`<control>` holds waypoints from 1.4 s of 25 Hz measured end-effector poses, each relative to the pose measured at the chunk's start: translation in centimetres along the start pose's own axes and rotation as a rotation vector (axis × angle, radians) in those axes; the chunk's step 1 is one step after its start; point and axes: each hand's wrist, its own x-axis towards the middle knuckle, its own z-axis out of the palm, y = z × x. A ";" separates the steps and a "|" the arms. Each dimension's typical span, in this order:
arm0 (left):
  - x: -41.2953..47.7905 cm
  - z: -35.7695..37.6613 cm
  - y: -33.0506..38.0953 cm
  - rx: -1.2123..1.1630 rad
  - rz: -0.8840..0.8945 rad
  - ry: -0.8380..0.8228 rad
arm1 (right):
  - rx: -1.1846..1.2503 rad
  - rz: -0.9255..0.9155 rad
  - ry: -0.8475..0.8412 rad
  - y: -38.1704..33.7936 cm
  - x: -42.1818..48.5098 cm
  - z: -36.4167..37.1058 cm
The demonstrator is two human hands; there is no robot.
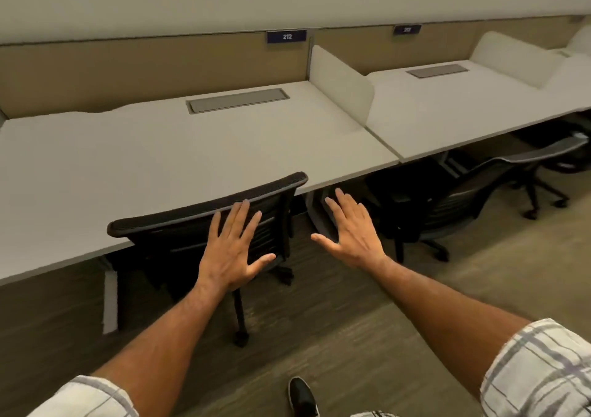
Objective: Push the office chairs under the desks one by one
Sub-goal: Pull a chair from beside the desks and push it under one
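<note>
1. left grip (235,250) released, fingers spread over the back of the near office chair (179,223); contact unclear.
2. right grip (351,234) released, fingers spread, holding nothing, just right of that chair.
3. the chair's seat is under the table (160,148), backrest at its edge.
4. second chair (454,205) stands partly under the next table (447,113).

Soft, even room light; wide-angle bend

Warm, moderately bright light from above falls evenly on the pale desk top (160,148) beyond the left hand (232,250). Deep shadow fills the space beneath it. Desk edges bow toward the frame's borders. The number plate (406,29) far up-right of the right hand (351,234) is blurred, unreadable.
</note>
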 end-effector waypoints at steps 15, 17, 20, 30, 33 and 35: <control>9.9 2.9 27.3 -0.010 0.373 -0.118 | -0.036 0.442 0.042 24.1 -21.6 -3.5; 12.5 3.0 32.5 -0.019 0.385 -0.095 | -0.033 0.456 0.066 28.8 -22.9 -5.0; 16.3 2.5 40.1 -0.077 0.377 -0.064 | -0.039 0.457 0.081 35.9 -24.3 -7.8; 31.5 -0.3 52.8 -0.097 0.414 0.046 | -0.023 0.488 0.181 51.3 -23.7 -14.5; 37.1 0.0 55.9 -0.139 0.413 0.071 | -0.044 0.486 0.207 56.2 -21.3 -16.2; 41.5 0.8 57.9 -0.147 0.400 0.084 | -0.066 0.488 0.219 60.0 -18.7 -17.3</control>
